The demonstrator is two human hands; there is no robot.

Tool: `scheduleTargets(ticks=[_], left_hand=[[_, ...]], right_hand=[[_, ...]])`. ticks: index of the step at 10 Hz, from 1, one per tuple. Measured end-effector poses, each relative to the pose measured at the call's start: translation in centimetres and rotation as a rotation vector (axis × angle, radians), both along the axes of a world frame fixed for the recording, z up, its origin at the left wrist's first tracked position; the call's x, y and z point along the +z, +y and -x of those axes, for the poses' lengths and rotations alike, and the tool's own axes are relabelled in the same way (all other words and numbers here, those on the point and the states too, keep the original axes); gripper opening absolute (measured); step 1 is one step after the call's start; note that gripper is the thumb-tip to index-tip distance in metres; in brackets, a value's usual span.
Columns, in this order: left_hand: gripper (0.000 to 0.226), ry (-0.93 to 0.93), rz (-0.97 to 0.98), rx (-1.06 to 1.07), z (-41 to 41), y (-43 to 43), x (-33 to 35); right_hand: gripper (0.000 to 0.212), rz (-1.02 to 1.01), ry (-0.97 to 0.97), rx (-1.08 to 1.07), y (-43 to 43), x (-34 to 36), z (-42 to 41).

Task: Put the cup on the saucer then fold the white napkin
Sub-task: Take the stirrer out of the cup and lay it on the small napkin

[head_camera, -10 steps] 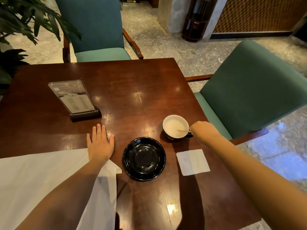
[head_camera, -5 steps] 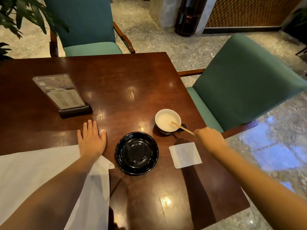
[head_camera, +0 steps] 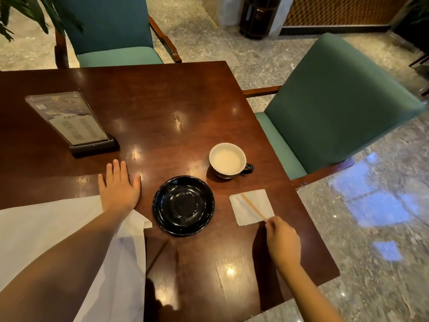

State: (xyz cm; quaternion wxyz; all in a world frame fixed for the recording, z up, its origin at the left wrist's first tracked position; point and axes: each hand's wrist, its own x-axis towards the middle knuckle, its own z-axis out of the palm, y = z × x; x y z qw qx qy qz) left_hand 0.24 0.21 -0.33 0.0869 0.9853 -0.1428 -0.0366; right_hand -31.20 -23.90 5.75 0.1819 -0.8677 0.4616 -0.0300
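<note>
Both hands are apart from the cup [head_camera: 227,160]. The right hand [head_camera: 283,242] pinches a thin, blurred stick [head_camera: 253,206] over a small paper square [head_camera: 260,198]. The left hand [head_camera: 119,189] lies flat, fingers straight, on the surface [head_camera: 162,108]. Its forearm hides part of the white napkin [head_camera: 46,228]. The cup stands just beside the black saucer [head_camera: 183,205].

Glossy dark wooden table [head_camera: 162,101], menu stand [head_camera: 76,126] far left, cup [head_camera: 228,160] just beyond the black saucer [head_camera: 183,205], small paper napkin [head_camera: 251,206] to its right, white napkin [head_camera: 46,228] draped over the near-left edge
</note>
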Motion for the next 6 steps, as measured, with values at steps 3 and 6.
scheduleTargets(ticks=[3, 6], left_hand=[[0.062, -0.014, 0.004, -0.007, -0.1, 0.1, -0.1], [0.063, -0.02, -0.008, -0.011, -0.1, 0.2, -0.2]], right_hand=[[0.011, -0.057, -0.177, -0.085, 2.7, -1.6, 1.1], [0.011, -0.511, -0.495, -0.342, 2.6, -0.4, 2.1]])
